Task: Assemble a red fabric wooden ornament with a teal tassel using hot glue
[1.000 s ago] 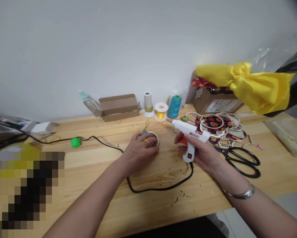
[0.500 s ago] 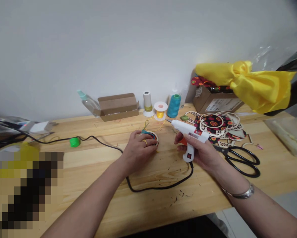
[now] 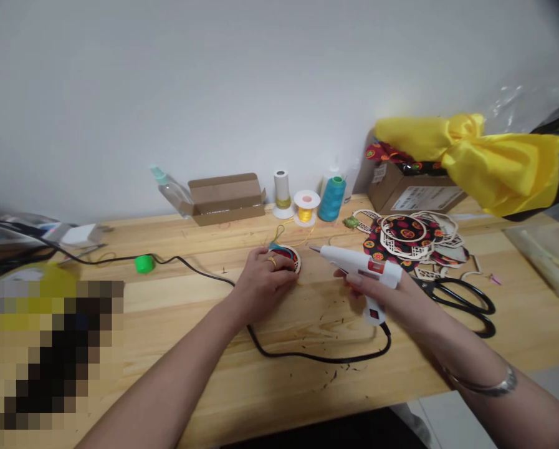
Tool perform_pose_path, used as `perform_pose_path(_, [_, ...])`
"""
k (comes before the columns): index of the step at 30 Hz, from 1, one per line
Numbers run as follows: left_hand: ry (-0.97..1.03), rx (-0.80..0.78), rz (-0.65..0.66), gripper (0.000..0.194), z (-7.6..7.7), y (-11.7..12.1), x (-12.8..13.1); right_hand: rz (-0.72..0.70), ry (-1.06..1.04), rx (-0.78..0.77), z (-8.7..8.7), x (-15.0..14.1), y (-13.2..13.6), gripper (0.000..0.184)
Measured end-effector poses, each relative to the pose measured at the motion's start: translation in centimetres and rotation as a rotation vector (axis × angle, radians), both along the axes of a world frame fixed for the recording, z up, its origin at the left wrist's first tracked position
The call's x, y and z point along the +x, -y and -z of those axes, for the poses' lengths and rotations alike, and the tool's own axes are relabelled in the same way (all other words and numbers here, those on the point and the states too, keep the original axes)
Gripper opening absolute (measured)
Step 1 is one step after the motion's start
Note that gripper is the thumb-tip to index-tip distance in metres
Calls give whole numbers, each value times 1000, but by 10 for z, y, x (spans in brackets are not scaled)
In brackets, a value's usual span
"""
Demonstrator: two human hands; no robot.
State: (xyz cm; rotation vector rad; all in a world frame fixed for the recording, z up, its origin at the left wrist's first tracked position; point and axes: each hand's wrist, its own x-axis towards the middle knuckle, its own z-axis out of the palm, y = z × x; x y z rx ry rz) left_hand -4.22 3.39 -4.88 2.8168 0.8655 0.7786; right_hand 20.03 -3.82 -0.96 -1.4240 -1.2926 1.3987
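Observation:
My left hand [image 3: 263, 280] rests on a small round wooden ornament [image 3: 290, 256] with red and dark patterned fabric, fingers curled over its near edge and pressing it to the wooden table [image 3: 176, 324]. My right hand [image 3: 391, 293] grips a white hot glue gun [image 3: 361, 268] by its handle. The gun's nozzle points left, a short way from the ornament and not touching it. A black cord [image 3: 307, 355] runs from the gun's handle across the table to the left.
Black scissors [image 3: 466, 302] lie right of my right hand. Behind them sits a pile of patterned wooden-framed pieces [image 3: 412, 240]. Thread spools [image 3: 330, 198], a spray bottle [image 3: 169, 190], cardboard boxes [image 3: 225, 198] and yellow cloth [image 3: 485, 159] line the wall. A green cap [image 3: 143, 264] lies left.
My right hand has lowered and tilted the glue gun so its nozzle points left toward the ornament. My left hand stays on the ornament.

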Motion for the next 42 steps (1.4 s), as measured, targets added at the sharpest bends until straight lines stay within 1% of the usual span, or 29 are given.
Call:
perform_pose_path(6, [24, -107, -34, 12, 0, 1, 1, -152, 96, -31, 3, 2, 9, 30])
perform_pose_path(9, [19, -124, -38, 12, -1, 2, 2, -201, 158, -1, 0, -2, 14, 24])
perform_pose_path(13, [19, -123, -28, 12, 0, 2, 1, -188, 214, 84, -3, -7, 18, 23])
perform_pose_path(17, [8, -107, -6, 12, 0, 2, -1, -179, 228, 94, -1, -9, 20, 20])
perform_pose_path(21, [-11, -104, -13, 12, -1, 2, 0, -166, 217, 106, 1, -12, 22, 18])
perform_pose_path(25, [-8, -124, -27, 12, -2, 3, 2, -182, 204, 74, 4, -14, 23, 15])
perform_pose_path(34, [-9, -151, -40, 11, -8, 7, 5, -171, 159, -45, 9, -14, 20, 26])
perform_pose_path(42, [-26, -155, -71, 11, -7, 8, 7, -154, 134, -24, 11, -16, 19, 26])
